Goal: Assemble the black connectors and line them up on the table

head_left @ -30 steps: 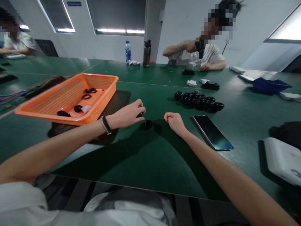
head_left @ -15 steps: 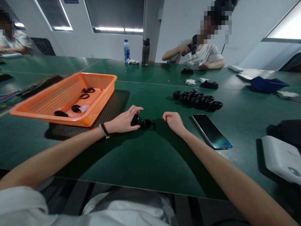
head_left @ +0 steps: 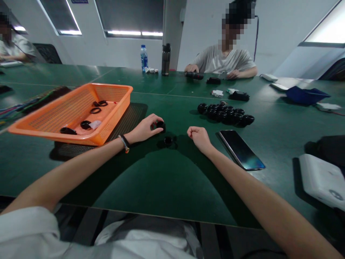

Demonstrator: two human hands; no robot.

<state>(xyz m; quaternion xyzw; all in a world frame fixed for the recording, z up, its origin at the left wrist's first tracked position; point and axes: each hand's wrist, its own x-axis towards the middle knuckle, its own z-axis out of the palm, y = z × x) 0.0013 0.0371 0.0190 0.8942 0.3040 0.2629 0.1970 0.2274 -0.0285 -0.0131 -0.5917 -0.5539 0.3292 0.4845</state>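
Observation:
My left hand (head_left: pixel 147 127) is curled round a black rounded part (head_left: pixel 161 125), held between thumb and fingers just above the green table. A second black hollow part (head_left: pixel 168 141) lies on the table just nearer to me, in the shadow between my hands. My right hand (head_left: pixel 199 138) rests to the right of it as a closed fist; whether anything is inside the fist is hidden. Beyond my right hand stands a tight cluster of several glossy black round parts (head_left: pixel 226 114).
An orange basket (head_left: pixel 107 138) at left holds several black rings and pieces. A phone (head_left: pixel 241 149) lies right of my right hand, with a white device (head_left: pixel 322 180) farther right. Bottles (head_left: pixel 166 60) stand at the back. A co-worker (head_left: pixel 223 63) sits across the table.
My left hand has moved slightly up and away with one black part, apart from the other one on the table. The co-worker opposite has lowered a dark tool to the table.

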